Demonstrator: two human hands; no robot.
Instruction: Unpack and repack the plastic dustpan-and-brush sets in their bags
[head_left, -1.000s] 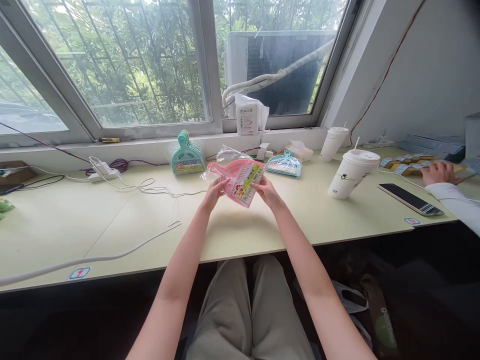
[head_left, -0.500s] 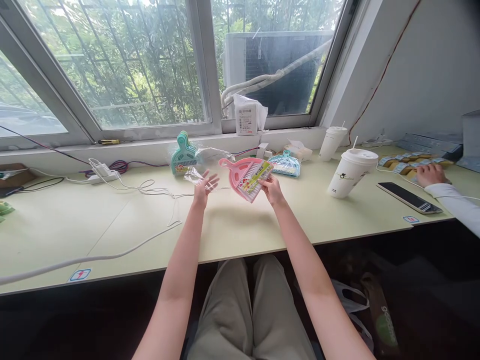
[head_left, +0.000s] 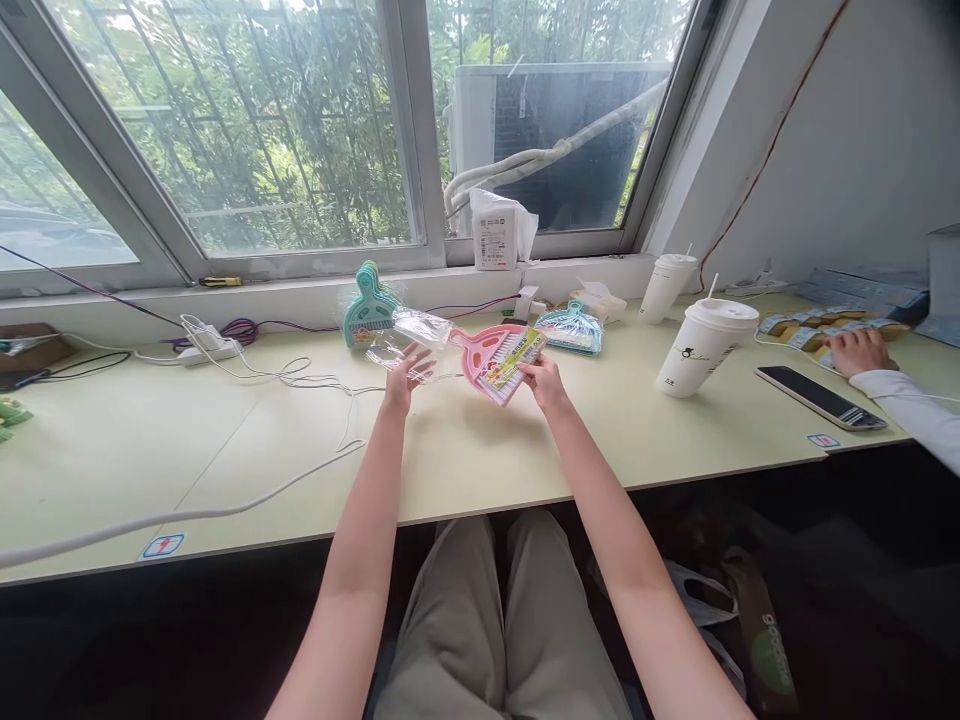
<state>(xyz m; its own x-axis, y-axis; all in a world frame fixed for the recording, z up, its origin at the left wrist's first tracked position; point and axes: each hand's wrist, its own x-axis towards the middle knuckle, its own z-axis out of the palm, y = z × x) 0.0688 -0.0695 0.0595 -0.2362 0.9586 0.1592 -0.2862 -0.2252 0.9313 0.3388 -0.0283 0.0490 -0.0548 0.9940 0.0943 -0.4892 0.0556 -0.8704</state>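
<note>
My right hand (head_left: 541, 381) pinches the lower edge of a pink mini dustpan-and-brush set (head_left: 496, 357) with a yellow label, held just above the desk (head_left: 480, 450). My left hand (head_left: 405, 372) has its fingers spread, touching a clear plastic wrapper (head_left: 411, 338) that lies loose to the left of the pink set. A teal dustpan set (head_left: 369, 312) leans against the wall behind the wrapper. A light blue dustpan set in a bag (head_left: 570, 329) lies beyond my right hand.
White cables (head_left: 285, 380) and a power strip (head_left: 206, 346) lie at the left. Two lidded paper cups (head_left: 703, 347) and a phone (head_left: 819, 397) stand at the right, where another person's hand (head_left: 861, 350) rests. A tissue pack (head_left: 496, 232) sits on the sill.
The pink set has come out of its clear wrapper. My left hand let go of the set and opened by the wrapper, which moved left. My right hand kept the set.
</note>
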